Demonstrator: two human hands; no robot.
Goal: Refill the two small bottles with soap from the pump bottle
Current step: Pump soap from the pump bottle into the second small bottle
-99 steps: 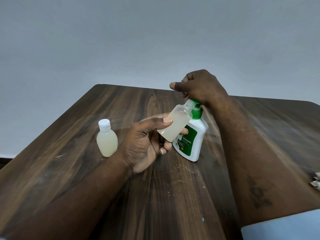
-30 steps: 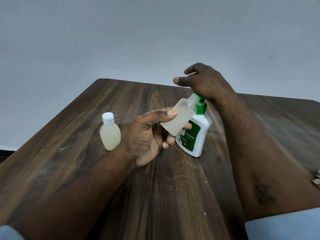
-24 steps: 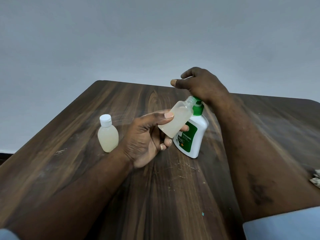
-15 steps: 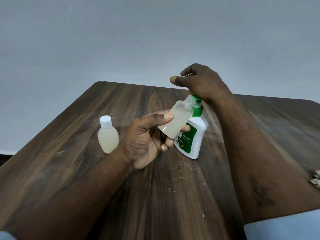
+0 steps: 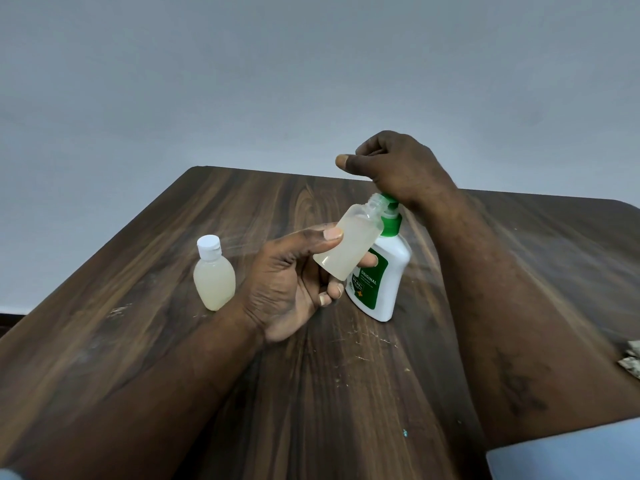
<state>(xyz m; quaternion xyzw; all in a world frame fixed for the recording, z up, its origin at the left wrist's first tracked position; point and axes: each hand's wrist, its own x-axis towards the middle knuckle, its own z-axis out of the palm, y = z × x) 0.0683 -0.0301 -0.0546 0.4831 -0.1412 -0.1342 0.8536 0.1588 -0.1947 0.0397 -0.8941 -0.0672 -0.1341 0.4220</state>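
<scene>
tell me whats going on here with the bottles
A person is refilling a small bottle with soap. The left hand holds the uncapped small bottle tilted, its open neck up against the spout of the pump bottle, which stands on the wooden table. The right hand, fingers curled, rests on top of the pump. The capped small bottle stands apart, holding pale liquid.

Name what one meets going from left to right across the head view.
Small translucent plastic bottle with white cap, left hand gripping an uncapped translucent small bottle, white plastic pump bottle with green collar, grey crumpled scrap at the right edge.
</scene>
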